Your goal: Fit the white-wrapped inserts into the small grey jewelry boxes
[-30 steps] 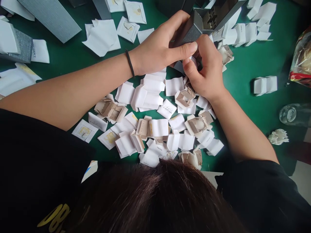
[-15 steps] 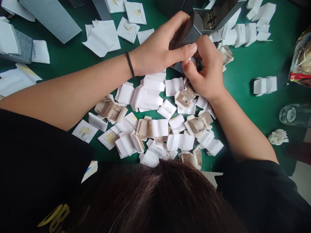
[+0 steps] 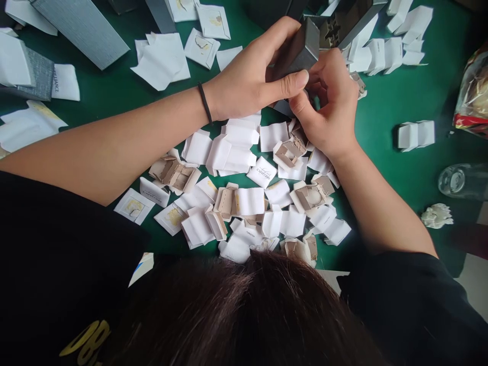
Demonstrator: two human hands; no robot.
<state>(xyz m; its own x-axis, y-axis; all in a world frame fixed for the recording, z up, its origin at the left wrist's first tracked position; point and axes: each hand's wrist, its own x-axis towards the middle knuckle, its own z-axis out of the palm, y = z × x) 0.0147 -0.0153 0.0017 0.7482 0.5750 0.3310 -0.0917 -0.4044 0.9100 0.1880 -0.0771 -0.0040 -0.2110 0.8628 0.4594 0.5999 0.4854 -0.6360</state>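
My left hand (image 3: 247, 84) is closed round a dark grey cardboard box (image 3: 301, 48) at the top centre, thumb along its near side. Against the box's lower right side is my right hand (image 3: 333, 112), its fingers curled inward and the thumb bent towards them. What those fingers grip, if anything, is hidden. Just beyond lies an open grey box part (image 3: 356, 23) with a cut-out brown insert (image 3: 331, 33). Below both hands spread several folded white card pieces (image 3: 232, 147), some printed, and torn-open ones with brown insides (image 3: 292, 151).
Tall grey boxes (image 3: 82, 30) stand at the upper left, with white cards (image 3: 162, 58) nearby on the green table (image 3: 385, 107). To the right are a folded white piece (image 3: 415, 135), a clear glass (image 3: 459, 180), crumpled paper (image 3: 437, 216) and a plastic-wrapped packet (image 3: 473, 96).
My right hand has shifted slightly right and its fingers have drawn away from the box's edge. The grey box has tilted a little in my left hand.
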